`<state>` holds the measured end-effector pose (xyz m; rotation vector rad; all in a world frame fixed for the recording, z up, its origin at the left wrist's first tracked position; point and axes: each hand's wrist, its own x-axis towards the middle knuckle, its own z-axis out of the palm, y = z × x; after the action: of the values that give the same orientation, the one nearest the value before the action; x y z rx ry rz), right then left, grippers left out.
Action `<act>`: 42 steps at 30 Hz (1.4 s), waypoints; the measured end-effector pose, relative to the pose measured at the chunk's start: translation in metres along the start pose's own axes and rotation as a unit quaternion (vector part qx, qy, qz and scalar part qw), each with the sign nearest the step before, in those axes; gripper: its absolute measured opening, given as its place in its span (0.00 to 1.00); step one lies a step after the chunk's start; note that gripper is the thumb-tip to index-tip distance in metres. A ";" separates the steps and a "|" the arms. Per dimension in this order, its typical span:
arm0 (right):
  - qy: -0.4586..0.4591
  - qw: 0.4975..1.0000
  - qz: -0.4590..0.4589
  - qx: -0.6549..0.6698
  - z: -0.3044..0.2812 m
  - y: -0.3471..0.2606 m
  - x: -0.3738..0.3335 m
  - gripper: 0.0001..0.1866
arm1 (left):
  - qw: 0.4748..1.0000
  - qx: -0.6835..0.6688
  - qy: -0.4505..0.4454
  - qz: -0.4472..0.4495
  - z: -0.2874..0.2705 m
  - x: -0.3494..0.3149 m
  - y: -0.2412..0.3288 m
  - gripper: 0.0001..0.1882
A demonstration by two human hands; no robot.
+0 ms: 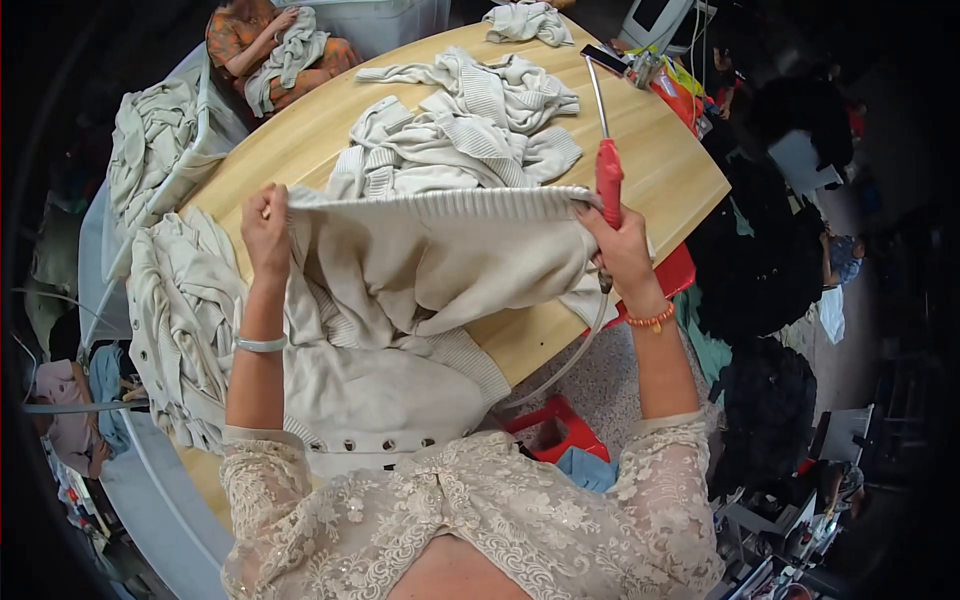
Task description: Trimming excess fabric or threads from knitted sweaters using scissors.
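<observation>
A cream knit sweater [450, 240] hangs stretched between my hands, its ribbed hem pulled nearly straight across. My left hand [266, 238] is closed on the left end of the hem. At the other end, my right hand [622, 248] pinches the hem and also grips a red air blow gun [609, 180]. Its long thin metal nozzle points up and away, and a pale hose [570, 365] runs down from the grip. Below the held part, more cream knitwear with a row of buttonholes or eyelets [390, 443] lies against my front.
Cream knit garments [460, 130] are heaped on the wooden table [660, 150], with another pile [185, 310] at left. A bin [215, 130] holds more. A person [270, 50] handles knitwear at the far left. A red stool [560, 425] and dark heaps [740, 240] stand right.
</observation>
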<state>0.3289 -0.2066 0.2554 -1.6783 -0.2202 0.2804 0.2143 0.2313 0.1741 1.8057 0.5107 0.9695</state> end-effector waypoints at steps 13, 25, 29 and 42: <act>0.130 0.991 -0.013 -0.022 -0.051 0.012 0.005 0.08 | 0.811 0.365 -0.445 0.108 -0.072 -0.050 0.040 0.17; 0.136 0.983 -0.124 -0.012 -0.101 -0.056 0.070 0.14 | 0.807 -0.426 -0.326 -0.247 -0.011 -0.039 0.184 0.09; 0.138 0.961 -0.238 0.007 -0.028 -0.128 0.109 0.16 | 0.726 -0.647 -0.191 -0.135 -0.029 -0.054 0.263 0.10; -0.291 0.864 -0.271 -0.310 0.209 -0.010 0.012 0.14 | 0.833 -0.340 0.164 -0.405 -0.190 -0.248 0.029 0.32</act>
<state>0.2760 -0.0042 0.2403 -2.0296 -1.3339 0.2981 -0.0873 0.1508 0.1409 0.6490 0.9068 0.7047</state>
